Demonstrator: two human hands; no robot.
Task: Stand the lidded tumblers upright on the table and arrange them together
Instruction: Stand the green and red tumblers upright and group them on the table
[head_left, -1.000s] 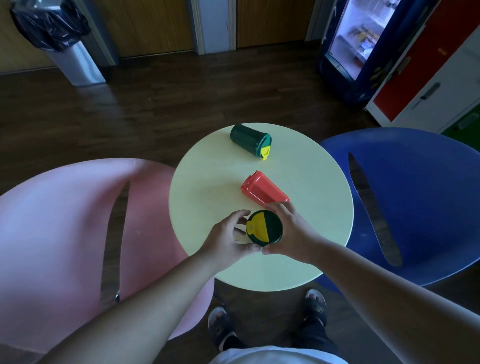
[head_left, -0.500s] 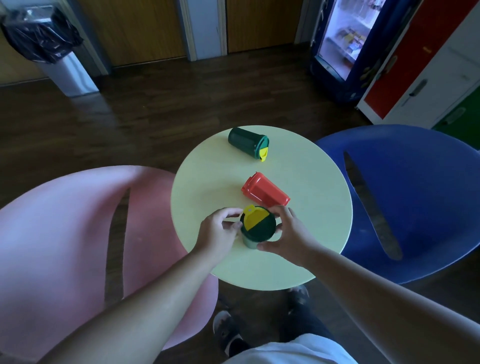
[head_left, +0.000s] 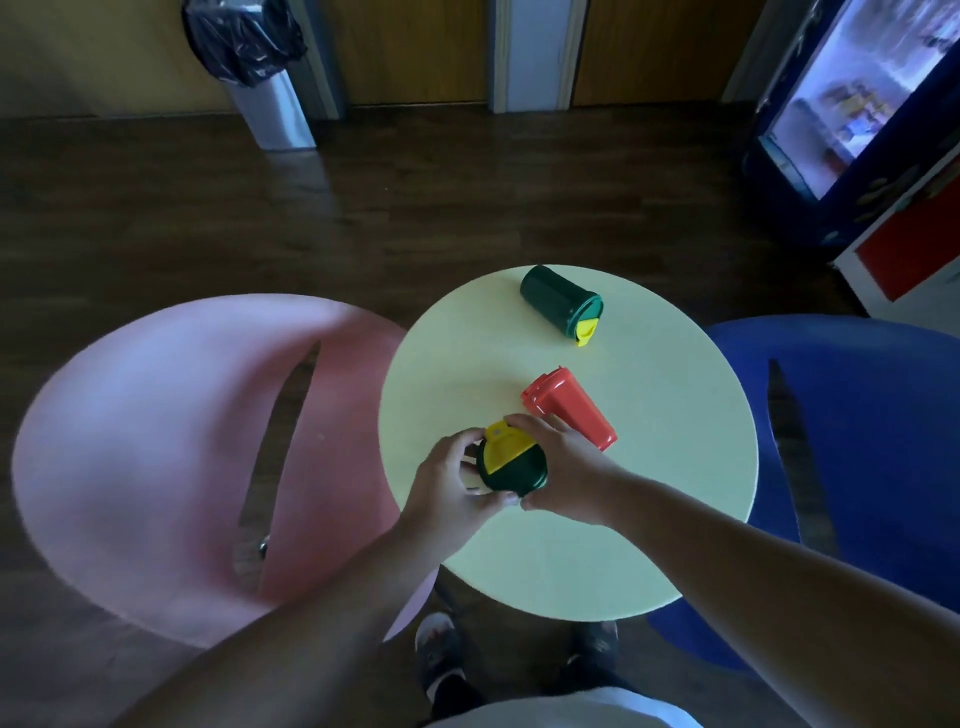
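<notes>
A dark green tumbler with a green and yellow lid (head_left: 511, 464) stands upright near the left front of the round pale yellow table (head_left: 675, 467). My left hand (head_left: 447, 493) grips it from the left and my right hand (head_left: 563, 475) grips it from the right, fingers curled round its rim. Just behind my right hand a red tumbler (head_left: 569, 408) lies on its side, lid pointing left. Farther back a second dark green tumbler (head_left: 561, 304) lies on its side, its yellow lid tab facing right and toward me.
A pink chair (head_left: 171, 441) stands left of the table and a blue chair (head_left: 857, 426) right of it. A bin with a black bag (head_left: 260, 78) and a lit drinks fridge (head_left: 852, 104) stand at the back. My feet (head_left: 441, 654) show under the table's near edge.
The tumbler between my hands turned so its yellow lid tab now points away from me, and it shifted slightly left. The view swung to the left; the two lying tumblers stayed put.
</notes>
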